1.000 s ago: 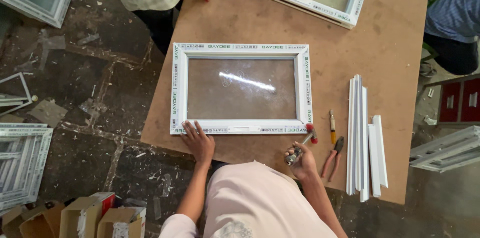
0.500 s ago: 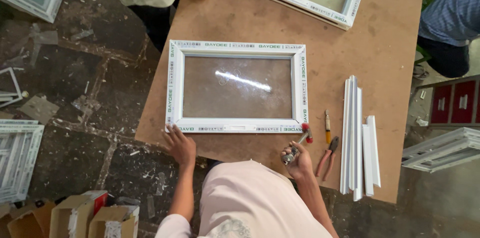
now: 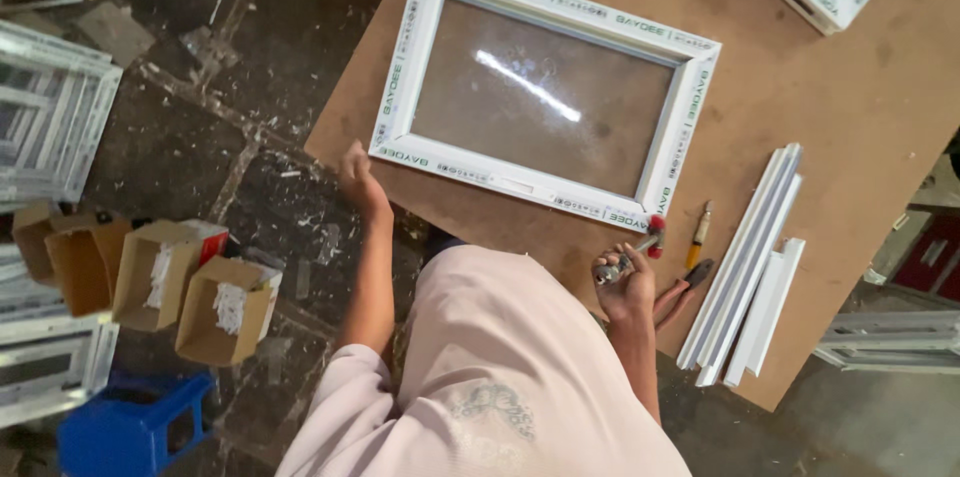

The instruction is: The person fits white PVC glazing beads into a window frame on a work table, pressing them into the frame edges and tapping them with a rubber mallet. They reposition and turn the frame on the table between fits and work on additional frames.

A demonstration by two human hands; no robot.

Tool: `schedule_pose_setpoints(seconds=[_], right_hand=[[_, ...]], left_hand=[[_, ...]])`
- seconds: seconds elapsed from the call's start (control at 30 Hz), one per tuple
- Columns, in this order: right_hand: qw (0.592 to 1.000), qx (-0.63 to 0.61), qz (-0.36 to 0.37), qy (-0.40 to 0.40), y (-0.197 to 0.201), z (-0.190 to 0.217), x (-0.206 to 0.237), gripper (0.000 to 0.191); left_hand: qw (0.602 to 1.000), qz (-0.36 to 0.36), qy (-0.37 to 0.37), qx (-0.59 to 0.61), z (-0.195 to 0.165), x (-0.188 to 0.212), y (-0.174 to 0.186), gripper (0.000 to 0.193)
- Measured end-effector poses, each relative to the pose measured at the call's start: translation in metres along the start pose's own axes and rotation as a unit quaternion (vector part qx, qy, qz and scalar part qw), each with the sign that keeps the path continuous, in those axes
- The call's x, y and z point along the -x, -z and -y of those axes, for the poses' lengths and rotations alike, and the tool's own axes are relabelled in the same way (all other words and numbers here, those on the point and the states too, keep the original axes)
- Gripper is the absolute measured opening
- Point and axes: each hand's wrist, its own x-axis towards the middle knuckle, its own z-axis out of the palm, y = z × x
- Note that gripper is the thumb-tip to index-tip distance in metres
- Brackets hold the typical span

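- The white window frame (image 3: 545, 87) with its glass pane lies flat on the brown worktable (image 3: 830, 127), near the table's front-left corner, its near edge just ahead of the person.
- The left hand (image 3: 357, 175) sits at the frame's near-left corner, at the table edge, fingers curled; whether it actually grips the profile or only rests against it cannot be told from this view.
- The right hand (image 3: 622, 282) is closed around a small tool (image 3: 632, 257) with a metal shaft and a red end, held just off the frame's near-right corner.
- Handling, as a judgement: the plastic profile looks stiff and light, but the pane adds weight and is fragile (the glare suggests smooth, slippery glass), so the safe hold is on the white profile, at two opposite sides or near the corners, never on the pane.
- The frame's long axis runs left to right across the table, tilted slightly, the right end sitting nearer the person than the left; its face points up.
- Beside the right hand lie pliers (image 3: 680, 289), a small yellow-handled tool (image 3: 698, 229) and a bundle of white strips (image 3: 745, 257).
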Motion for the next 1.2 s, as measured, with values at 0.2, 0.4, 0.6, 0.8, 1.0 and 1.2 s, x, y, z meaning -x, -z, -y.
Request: schedule_pose_setpoints(seconds=[0.2, 0.4, 0.6, 0.8, 1.0, 1.2], right_hand=[[1.0, 0.016, -0.004, 0.008, -0.006, -0.005, -0.007, 0.011], [0.999, 0.026, -0.013, 0.043, -0.026, -0.007, -0.013, 0.008], [0.999, -0.005, 0.013, 0.032, -0.028, -0.006, -0.003, 0.009], [1.0, 0.001, -0.008, 0.024, -0.018, -0.009, 0.001, 0.012], [1.0, 0.017, -0.008, 0.019, -0.006, -0.011, 0.0, 0.012], [0.998, 0.044, -0.023, 0.04, 0.0, -0.01, -0.005, 0.011]], left_hand=[[0.831, 0.106, 0.196, 0.51, -0.067, -0.017, -0.013, 0.088], [0.797, 0.254, 0.143, 0.53, -0.132, 0.009, -0.049, 0.095], [0.763, 0.344, 0.185, 0.515, -0.14, 0.022, -0.06, 0.104], [0.752, 0.356, 0.193, 0.52, -0.14, 0.032, -0.069, 0.107], [0.748, 0.391, 0.141, 0.517, -0.156, 0.042, -0.079, 0.106], [0.764, 0.38, 0.142, 0.502, -0.164, 0.045, -0.088, 0.107]])
